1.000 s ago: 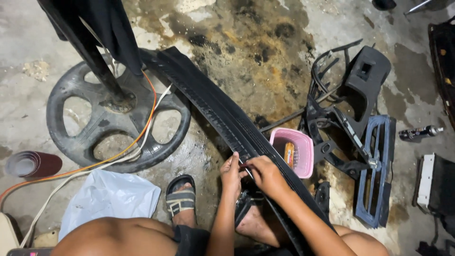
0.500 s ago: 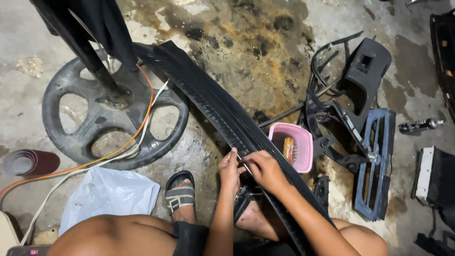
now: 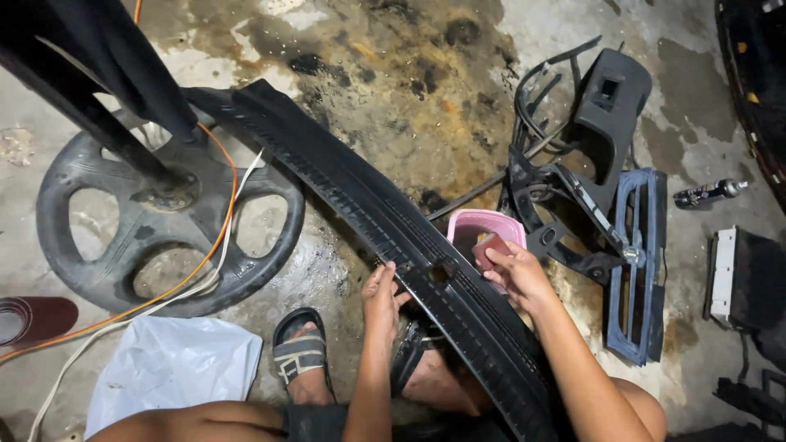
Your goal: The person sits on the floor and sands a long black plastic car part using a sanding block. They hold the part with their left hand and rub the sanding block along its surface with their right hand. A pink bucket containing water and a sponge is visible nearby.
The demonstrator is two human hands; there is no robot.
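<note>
Black ribbed panel (image 3: pixel 385 221) — pink basket (image 3: pixel 483 227), perhaps brown block (image 3: pixel 491 248).

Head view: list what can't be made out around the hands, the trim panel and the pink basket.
- Pink basket: its contents, hidden by the right hand and the trim panel.
- Small reddish object at the right fingertips: too small to identify.
- Trim panel's near end: cut off by the bottom edge.
- Left hand: fingertips curl over the panel edge, so the grip is unclear.
- Right foot: mostly hidden under the panel.
</note>
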